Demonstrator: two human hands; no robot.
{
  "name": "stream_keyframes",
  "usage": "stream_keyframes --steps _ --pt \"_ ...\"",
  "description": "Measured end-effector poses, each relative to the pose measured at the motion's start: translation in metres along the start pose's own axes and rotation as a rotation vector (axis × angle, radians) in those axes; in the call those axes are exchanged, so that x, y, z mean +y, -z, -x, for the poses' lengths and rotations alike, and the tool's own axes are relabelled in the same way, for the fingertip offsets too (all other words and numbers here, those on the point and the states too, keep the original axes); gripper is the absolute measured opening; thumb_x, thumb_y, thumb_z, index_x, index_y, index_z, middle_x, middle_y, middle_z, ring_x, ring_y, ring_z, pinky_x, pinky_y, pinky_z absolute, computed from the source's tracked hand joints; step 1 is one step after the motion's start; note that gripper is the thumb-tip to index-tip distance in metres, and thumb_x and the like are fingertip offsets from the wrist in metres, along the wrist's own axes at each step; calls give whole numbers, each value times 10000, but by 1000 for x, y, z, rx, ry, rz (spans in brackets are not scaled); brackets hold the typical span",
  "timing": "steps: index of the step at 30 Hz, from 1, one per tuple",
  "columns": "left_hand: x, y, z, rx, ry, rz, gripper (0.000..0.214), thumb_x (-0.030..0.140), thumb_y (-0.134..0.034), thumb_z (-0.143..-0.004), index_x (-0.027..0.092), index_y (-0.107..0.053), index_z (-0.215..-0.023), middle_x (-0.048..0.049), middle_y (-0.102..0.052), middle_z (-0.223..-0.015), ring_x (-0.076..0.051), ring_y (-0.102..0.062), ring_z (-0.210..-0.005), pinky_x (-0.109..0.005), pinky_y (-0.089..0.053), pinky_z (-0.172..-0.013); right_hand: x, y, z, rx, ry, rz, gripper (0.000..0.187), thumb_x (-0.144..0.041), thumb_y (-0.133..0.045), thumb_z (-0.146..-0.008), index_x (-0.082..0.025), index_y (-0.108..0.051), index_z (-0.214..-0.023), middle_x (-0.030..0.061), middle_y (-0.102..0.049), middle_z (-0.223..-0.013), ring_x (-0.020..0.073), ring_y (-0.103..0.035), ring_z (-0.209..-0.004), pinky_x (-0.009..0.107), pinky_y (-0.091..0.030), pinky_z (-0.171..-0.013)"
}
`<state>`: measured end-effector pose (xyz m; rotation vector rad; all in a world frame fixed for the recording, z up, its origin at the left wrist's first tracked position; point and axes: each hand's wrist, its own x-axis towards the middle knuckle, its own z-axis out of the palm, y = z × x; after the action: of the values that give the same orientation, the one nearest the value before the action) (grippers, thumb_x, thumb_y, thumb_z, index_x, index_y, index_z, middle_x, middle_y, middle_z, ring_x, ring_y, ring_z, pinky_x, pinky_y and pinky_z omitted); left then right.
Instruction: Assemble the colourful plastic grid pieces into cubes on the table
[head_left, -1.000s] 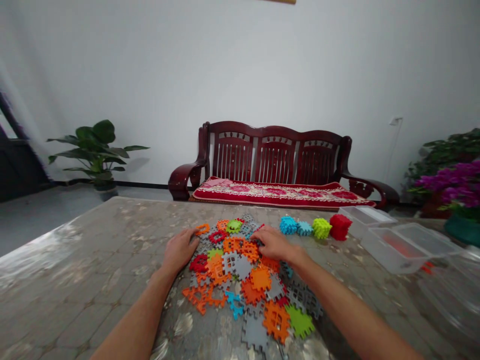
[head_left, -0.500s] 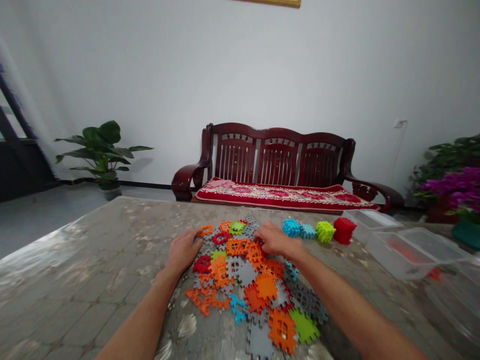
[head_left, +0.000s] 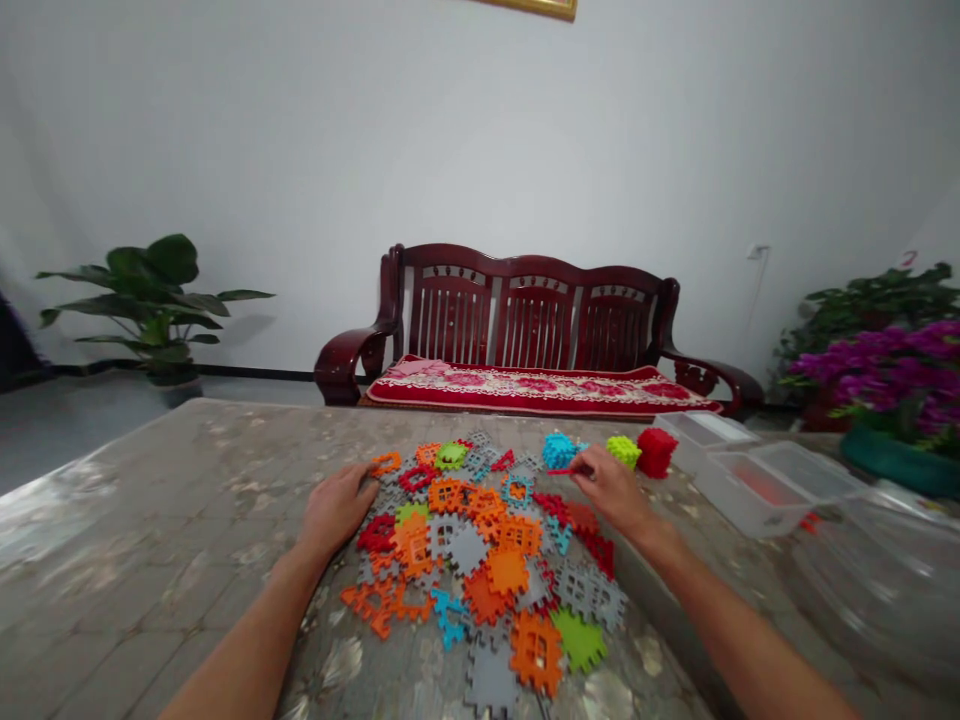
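Note:
A loose pile of flat, notched plastic building pieces in orange, grey, red, green and blue lies on the table, with an orange tile (head_left: 508,572) near its middle. My left hand (head_left: 339,508) rests at the pile's left edge, fingers lying on the table beside an orange frame piece (head_left: 386,462). Between the fingertips of my right hand (head_left: 611,487), just above the pile's far right side, is a thin red building piece (head_left: 559,471), seen edge-on. Behind that hand stand a blue stack (head_left: 558,450), a yellow-green stack (head_left: 623,451) and a red stack (head_left: 657,452) of pieces.
Clear plastic boxes (head_left: 750,500) stand at the right, one with red-orange pieces inside. A transparent cover covers the patterned table (head_left: 225,500). Beyond are a wooden bench (head_left: 502,310), a potted plant (head_left: 154,300) and purple flowers (head_left: 892,375).
My right hand has moved from over the pile to the right, towards the stacks, and a red piece now shows in its fingers. My left hand stays beside the pile. The view has turned slightly right.

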<state>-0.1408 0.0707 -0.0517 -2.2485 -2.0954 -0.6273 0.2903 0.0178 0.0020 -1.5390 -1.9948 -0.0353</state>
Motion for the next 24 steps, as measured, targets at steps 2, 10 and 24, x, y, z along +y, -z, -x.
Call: stream_keyframes --steps 2,10,24 --pt "-1 -1 -1 -7 5 -9 466 355 -394 -935 206 -667 -1283 -81 -700 -1316 -261 -653 -1200 -378 -473 -1053 27 5 22 79 -84 -2 160 -141 -522 -810 -207 -669 -815 41 -656 -869 201 -618 -856 322 -471 -807" --pt "-8 -5 -4 -6 -17 20 500 385 -391 -922 190 -661 -1296 -104 -681 -1344 -289 -639 -1225 -420 -480 -1060 101 5 72 39 -445 -168 487 -43 -517 -612 -202 -697 -1036 75 -721 -1088 216 -683 -998 355 -548 -867" --pt "-14 -12 -7 0 -24 42 531 414 -372 -921 172 -674 -1284 -130 -693 -1315 -332 -654 -1190 -468 -491 -1046 75 5 60 -69 -309 -12 492 -341 -709 -752 -159 -682 -1209 130 -734 -1170 296 -669 -1076 456 -496 -974"
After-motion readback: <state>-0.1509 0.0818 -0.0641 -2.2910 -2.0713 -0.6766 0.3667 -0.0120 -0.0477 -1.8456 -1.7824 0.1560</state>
